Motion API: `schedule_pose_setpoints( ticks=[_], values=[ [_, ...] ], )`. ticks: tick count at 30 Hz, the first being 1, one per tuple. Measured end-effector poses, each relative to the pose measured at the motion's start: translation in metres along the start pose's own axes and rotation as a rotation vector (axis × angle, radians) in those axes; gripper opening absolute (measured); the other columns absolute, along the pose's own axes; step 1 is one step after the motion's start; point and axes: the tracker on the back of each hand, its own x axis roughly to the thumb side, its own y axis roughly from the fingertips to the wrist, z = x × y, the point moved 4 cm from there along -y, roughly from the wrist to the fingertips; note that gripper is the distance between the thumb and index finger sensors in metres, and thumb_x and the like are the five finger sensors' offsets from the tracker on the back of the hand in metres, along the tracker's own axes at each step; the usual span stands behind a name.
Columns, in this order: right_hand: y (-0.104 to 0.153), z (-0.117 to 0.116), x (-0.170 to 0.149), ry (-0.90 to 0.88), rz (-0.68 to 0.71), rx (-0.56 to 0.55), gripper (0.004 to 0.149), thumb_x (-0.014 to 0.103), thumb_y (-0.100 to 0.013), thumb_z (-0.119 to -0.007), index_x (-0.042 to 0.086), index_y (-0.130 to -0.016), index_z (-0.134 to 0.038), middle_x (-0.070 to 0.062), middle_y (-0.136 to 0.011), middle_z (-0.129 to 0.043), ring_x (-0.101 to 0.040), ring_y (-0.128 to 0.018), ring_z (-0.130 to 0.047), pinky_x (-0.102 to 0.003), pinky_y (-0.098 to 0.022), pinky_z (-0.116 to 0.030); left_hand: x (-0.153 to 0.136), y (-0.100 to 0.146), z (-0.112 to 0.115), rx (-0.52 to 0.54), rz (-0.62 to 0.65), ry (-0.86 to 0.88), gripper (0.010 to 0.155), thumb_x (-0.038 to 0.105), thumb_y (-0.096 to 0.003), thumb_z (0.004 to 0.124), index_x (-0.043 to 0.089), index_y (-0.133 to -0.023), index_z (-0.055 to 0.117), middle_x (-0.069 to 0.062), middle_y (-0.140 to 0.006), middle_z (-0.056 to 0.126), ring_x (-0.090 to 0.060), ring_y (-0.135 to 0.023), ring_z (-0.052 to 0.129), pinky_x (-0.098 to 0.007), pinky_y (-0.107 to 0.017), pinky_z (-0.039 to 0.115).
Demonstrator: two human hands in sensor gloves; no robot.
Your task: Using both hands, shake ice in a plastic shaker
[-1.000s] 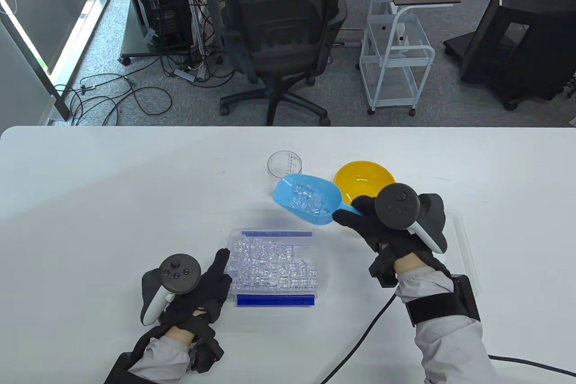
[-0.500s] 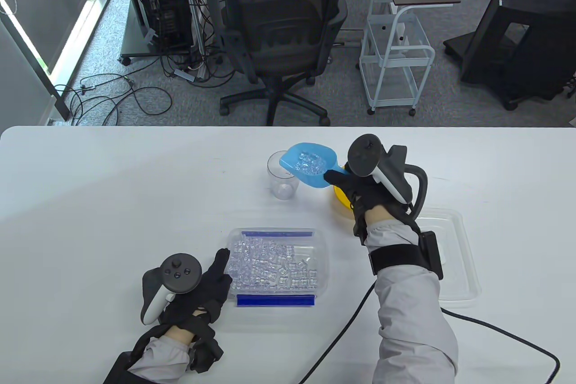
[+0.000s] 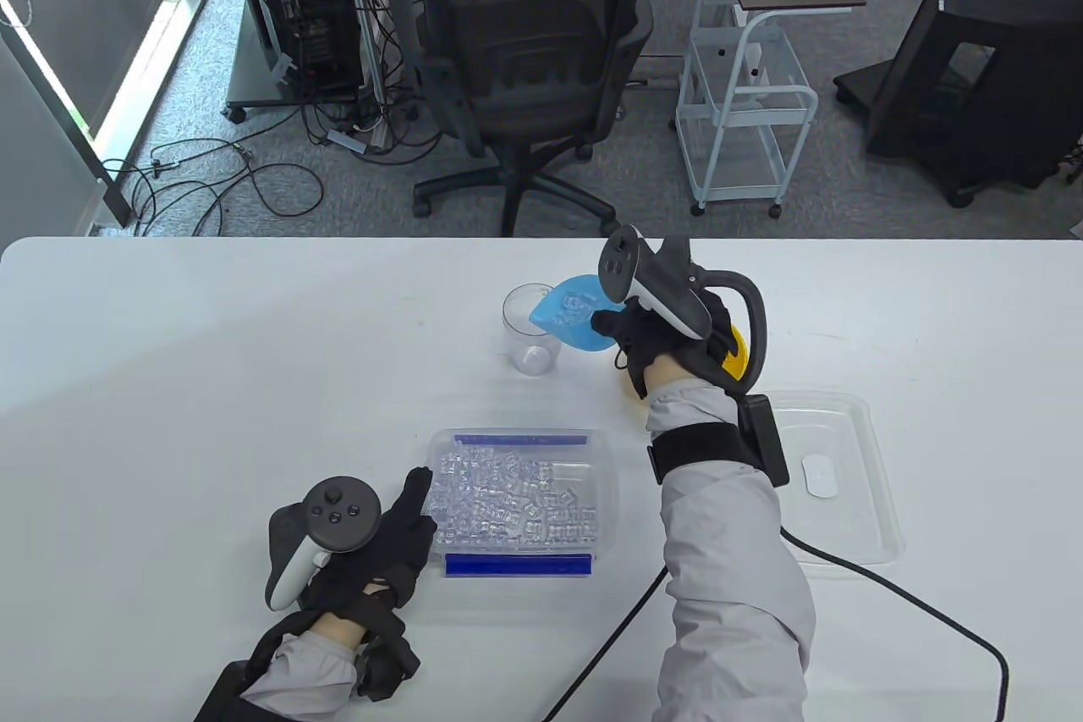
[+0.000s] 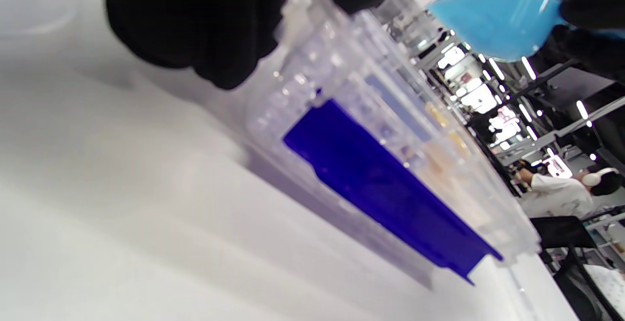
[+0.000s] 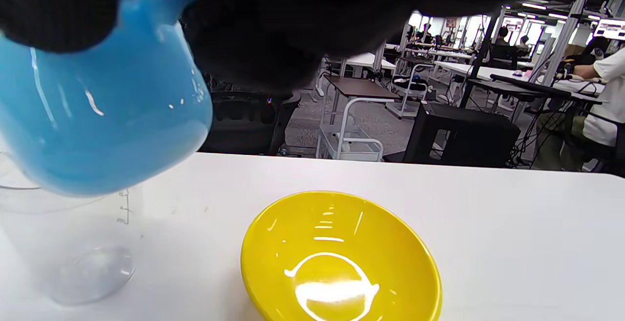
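A clear plastic shaker cup [image 3: 530,330] stands upright at the table's middle back; it also shows in the right wrist view [image 5: 73,252]. My right hand [image 3: 651,333] grips the handle of a blue scoop [image 3: 574,317] loaded with ice and holds it tilted over the cup's right rim; the scoop's underside fills the right wrist view [image 5: 102,116]. A clear box of ice cubes [image 3: 518,499] with blue clips lies in front. My left hand [image 3: 398,531] rests against the box's left side, fingers touching its wall [image 4: 342,116].
A yellow bowl [image 5: 342,257] sits right of the cup, mostly hidden under my right hand in the table view. The box's clear lid [image 3: 833,485] lies at the right. A black cable [image 3: 897,595] trails across the table's front right.
My right hand carried the ice-filled scoop from above the box back and left to the cup, then tipped it toward the rim. The left hand has not moved.
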Motion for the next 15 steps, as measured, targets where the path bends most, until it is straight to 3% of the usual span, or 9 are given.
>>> schedule_pose_setpoints(
  ticks=[15],
  values=[
    [-0.002,0.012,0.023,0.151,0.016,0.008,0.059,0.059,-0.040,-0.083,0.010,-0.073,-0.093,-0.015,-0.046,-0.099,-0.022,-0.023,-0.094,-0.043,-0.021,-0.084,0.000,-0.001,0.000,-0.002,0.000,-0.003,0.060,0.024,-0.0698,0.062,0.009,-0.122,0.035,-0.037,-0.105,0.073,-0.045,-0.085,0.088,-0.057,-0.059,0.081]
  ],
)
